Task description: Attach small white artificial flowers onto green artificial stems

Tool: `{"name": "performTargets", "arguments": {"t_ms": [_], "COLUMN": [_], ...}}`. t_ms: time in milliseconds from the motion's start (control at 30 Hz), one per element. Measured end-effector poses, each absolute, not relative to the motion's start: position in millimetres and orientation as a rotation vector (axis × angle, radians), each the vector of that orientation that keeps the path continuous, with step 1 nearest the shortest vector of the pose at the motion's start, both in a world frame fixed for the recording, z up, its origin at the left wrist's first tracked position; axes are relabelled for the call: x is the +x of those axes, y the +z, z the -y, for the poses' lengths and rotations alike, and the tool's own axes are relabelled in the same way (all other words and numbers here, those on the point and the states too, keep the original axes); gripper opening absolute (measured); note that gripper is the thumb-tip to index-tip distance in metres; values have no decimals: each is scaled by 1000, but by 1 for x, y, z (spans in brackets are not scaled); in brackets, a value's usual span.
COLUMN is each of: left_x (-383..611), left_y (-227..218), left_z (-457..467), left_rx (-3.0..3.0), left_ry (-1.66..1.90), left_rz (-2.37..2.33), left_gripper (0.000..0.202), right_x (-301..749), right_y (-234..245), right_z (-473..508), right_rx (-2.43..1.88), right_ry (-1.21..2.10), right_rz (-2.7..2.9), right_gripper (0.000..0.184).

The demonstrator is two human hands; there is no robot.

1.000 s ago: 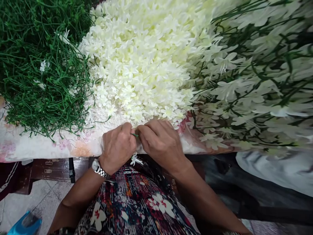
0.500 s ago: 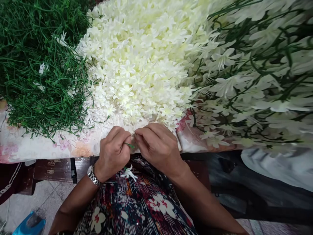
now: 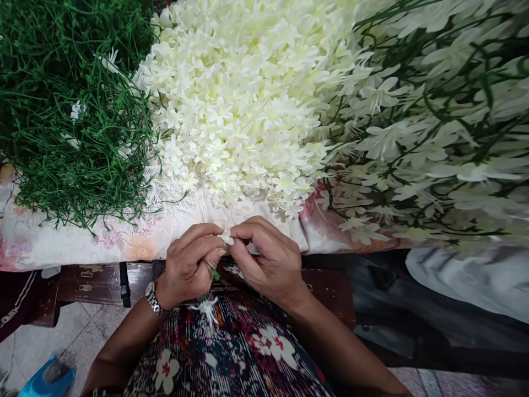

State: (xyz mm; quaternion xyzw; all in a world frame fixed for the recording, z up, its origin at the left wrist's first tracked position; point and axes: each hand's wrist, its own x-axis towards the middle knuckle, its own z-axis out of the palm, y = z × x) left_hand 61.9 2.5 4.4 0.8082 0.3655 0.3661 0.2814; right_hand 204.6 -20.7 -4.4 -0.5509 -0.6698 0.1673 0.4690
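My left hand (image 3: 188, 263) pinches a thin green stem (image 3: 213, 270) whose lower end carries a white flower (image 3: 206, 309) hanging over my lap. My right hand (image 3: 268, 259) meets it fingertip to fingertip and pinches a small white petal piece (image 3: 226, 239) at the stem's top. Both hands hover at the near edge of the table, just below a big heap of loose cream-white flower heads (image 3: 243, 105). A metal watch (image 3: 152, 298) sits on my left wrist.
A pile of bare green stems (image 3: 70, 127) fills the left of the floral tablecloth (image 3: 61, 245). Assembled white flower sprays on green stems (image 3: 433, 121) lie at right. A white bag (image 3: 475, 281) sits lower right, a blue object (image 3: 47, 377) on the floor.
Both hands have drawn back from the flower heap toward my lap. The green stem now points down from my left hand, and a white petal piece shows between the fingertips.
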Motion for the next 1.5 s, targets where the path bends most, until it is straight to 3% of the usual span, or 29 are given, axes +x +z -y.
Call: {"name": "performTargets", "arguments": {"t_ms": [233,567,1067,1500], "left_x": [57,58,57,57], "left_y": [11,22,12,12], "left_z": [0,0,0,0], "left_rx": [1882,1915,2223,2391], "left_ry": [800,601,587,368], "left_rz": [-1007,-1114,-1066,-1050], "left_gripper": [14,14,18,22], "right_x": [204,210,216,218], "right_y": [-10,-11,13,8], "right_z": [26,30,32,28], "right_rx": [-1282,-1187,-1298,-1341], "right_ry": [757,893,349,190], "right_rz": [1391,1340,1818,2018], "right_gripper": [8,8,11,5]}}
